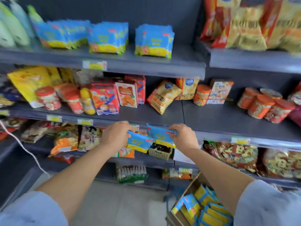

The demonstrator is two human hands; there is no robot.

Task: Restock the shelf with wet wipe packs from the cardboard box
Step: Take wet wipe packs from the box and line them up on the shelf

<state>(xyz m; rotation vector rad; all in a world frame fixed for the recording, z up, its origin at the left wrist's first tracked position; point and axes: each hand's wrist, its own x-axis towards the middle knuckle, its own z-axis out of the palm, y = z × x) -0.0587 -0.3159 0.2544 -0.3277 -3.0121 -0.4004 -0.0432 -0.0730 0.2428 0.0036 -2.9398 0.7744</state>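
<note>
My left hand (116,135) grips a blue-and-yellow wet wipe pack (138,141) by its top edge. My right hand (183,136) pinches a second pack (160,134) just to its right. Both packs hang in front of the middle shelves, side by side and overlapping a little. On the top grey shelf (146,64) stand three groups of the same wet wipe packs (154,40). The cardboard box (192,190) sits at the lower right with several more packs (208,207) standing in it.
The second shelf (154,115) carries snack boxes, jars and bags. Lower shelves hold bagged snacks and a small woven basket (160,153). Large red-and-yellow bags (247,25) fill the upper right bay. A white cord (24,149) hangs at the left. The floor below is pale tile.
</note>
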